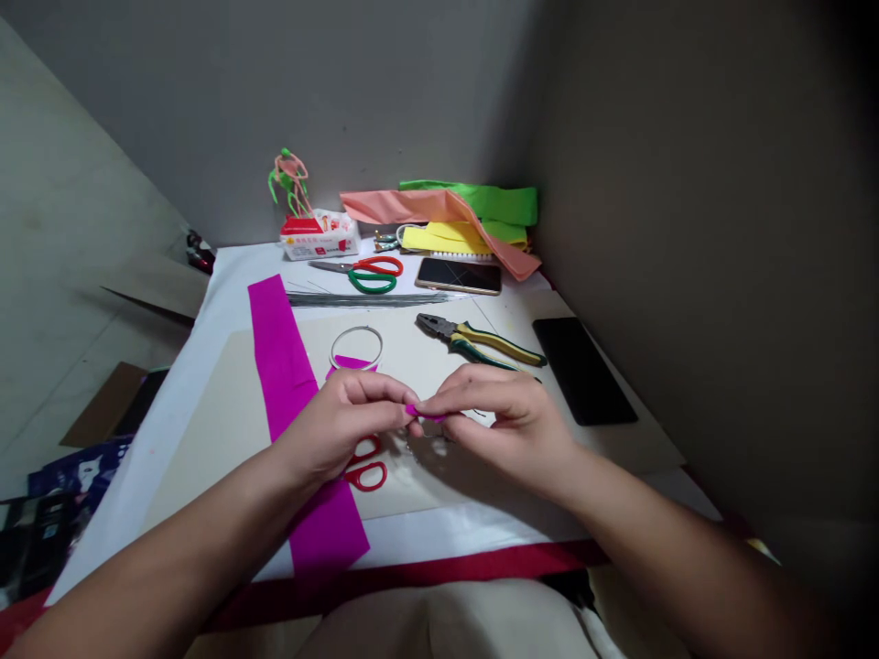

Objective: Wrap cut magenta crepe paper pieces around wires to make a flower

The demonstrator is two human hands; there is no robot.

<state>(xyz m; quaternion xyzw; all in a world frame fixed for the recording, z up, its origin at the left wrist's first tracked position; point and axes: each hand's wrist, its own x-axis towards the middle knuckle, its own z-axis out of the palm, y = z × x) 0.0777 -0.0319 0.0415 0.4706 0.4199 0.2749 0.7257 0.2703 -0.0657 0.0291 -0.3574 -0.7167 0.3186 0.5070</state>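
Note:
Above the middle of the board, my left hand (357, 412) and my right hand (498, 412) meet with their fingertips pinched. Between them is a small magenta piece (413, 410), perhaps crepe paper, with both hands closed on it; most of it is hidden by my fingers. Under my left forearm runs a long magenta strip (285, 357) of the same colour. Red-handled scissors (367, 476) lie just below my left hand, their blades hidden. Beyond that hand a white ring, like a tape roll (357, 329), rests beside a magenta scrap (355, 362).
Pliers (494, 343) and a black phone-like slab (585, 371) lie to the right. Farther back are thin wires (363, 300), red-and-green scissors (374, 273), a phone (459, 275), a tissue pack (321, 240) and folded coloured strips (439, 207). Walls (687, 229) bound the table's back and right.

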